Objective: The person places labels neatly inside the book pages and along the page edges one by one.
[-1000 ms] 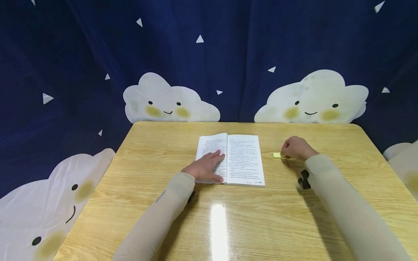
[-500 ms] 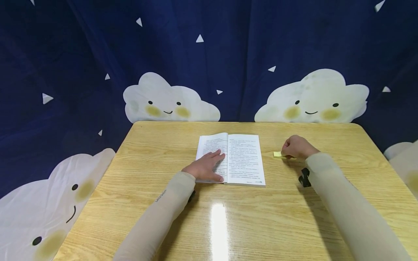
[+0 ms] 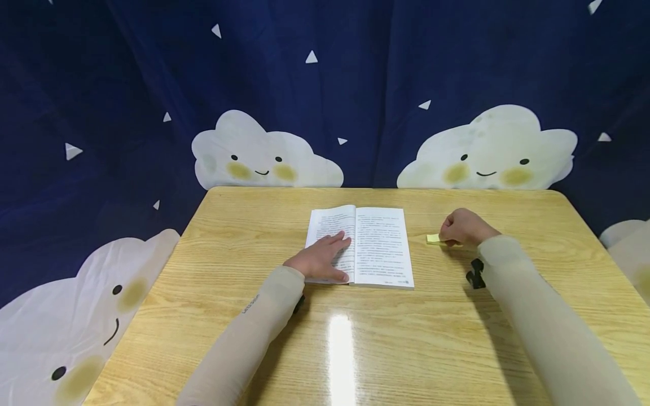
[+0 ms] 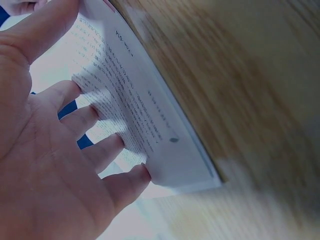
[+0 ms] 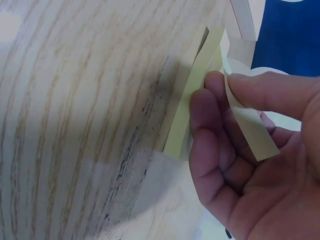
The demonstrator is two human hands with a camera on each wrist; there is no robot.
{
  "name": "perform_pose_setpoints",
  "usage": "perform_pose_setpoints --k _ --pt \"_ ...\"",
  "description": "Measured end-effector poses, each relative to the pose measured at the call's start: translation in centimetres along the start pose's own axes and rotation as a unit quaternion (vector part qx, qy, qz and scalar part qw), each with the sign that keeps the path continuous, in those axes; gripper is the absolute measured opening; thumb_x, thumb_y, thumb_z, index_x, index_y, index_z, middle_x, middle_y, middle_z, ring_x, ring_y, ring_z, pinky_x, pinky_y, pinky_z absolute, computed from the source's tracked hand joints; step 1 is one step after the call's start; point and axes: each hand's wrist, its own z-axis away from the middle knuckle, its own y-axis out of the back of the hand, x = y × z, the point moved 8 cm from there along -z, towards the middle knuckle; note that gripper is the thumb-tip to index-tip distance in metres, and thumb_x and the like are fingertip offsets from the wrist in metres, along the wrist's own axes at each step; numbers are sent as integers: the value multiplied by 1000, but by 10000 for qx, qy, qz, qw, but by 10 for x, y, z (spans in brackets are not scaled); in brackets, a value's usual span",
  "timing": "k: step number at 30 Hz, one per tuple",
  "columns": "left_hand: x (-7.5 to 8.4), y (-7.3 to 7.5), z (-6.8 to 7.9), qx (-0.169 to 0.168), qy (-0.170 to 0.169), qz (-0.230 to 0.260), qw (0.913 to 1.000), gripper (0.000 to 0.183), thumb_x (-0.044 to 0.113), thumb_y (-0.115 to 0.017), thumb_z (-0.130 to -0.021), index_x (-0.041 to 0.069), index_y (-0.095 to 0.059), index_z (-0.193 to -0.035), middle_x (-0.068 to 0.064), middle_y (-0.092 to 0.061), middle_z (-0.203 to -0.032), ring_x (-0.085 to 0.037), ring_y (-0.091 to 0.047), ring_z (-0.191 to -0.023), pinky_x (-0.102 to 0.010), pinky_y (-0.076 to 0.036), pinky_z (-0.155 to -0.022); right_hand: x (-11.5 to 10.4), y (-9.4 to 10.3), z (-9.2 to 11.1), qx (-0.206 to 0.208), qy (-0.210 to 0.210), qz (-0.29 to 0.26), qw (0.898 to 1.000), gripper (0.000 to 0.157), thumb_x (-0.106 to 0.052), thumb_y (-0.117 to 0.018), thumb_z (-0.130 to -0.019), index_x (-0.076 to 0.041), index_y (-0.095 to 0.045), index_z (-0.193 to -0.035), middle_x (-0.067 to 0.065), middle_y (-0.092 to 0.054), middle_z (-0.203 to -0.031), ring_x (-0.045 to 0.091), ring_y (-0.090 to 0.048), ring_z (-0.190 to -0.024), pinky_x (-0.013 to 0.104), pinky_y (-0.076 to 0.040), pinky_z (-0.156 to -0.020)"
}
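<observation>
An open book (image 3: 382, 248) lies on the wooden table, its pages covered in print. My left hand (image 3: 321, 259) rests on the left page with fingers spread; the left wrist view shows its fingertips on the printed paper (image 4: 125, 95). Right of the book, my right hand (image 3: 464, 226) is at a narrow pad of yellow sticky notes (image 3: 433, 239). In the right wrist view, thumb and forefinger pinch the lifted top sticky note (image 5: 253, 132), whose loose end curls away toward the palm. Its other end meets the pad's far end, and the curled fingers sit against the pad's side.
The wooden table (image 3: 264, 225) extends around the book and pad. Behind it hangs a dark blue curtain (image 3: 355, 67) with smiling clouds and white triangles. A black wrist mount (image 3: 475, 274) is under the right sleeve.
My right hand has shifted slightly right and up, and the sticky note's loose end no longer shows to the right below it. The left hand stays on the page.
</observation>
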Motion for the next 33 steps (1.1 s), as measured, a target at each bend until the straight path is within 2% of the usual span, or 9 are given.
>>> perform_pose_setpoints --k 17,27,33 --pt "0 1 0 1 86 14 10000 94 47 -73 -86 23 -20 -160 2 -6 -170 -29 -7 -157 -45 -14 -128 2 0 -3 -60 88 -52 9999 16 -10 -55 -83 1 -67 -81 3 -67 -68 13 -53 -62 25 -40 -57" --pt "0 1 0 3 33 -26 10000 95 47 -74 -86 23 -19 -160 2 -6 -170 -29 -7 -157 -43 -12 -128 2 0 -3 -50 219 -70 9997 17 -10 -55 -85 1 -67 -79 3 -65 -67 16 -53 -64 27 -40 -60" --pt "-1 0 0 -13 36 -30 10000 95 48 -73 -86 23 -19 -160 2 -6 -170 -29 -7 -157 -44 -13 -128 2 -1 -2 -87 156 -98 9998 16 -10 -56 -85 2 -66 -80 4 -66 -68 16 -54 -65 27 -42 -61"
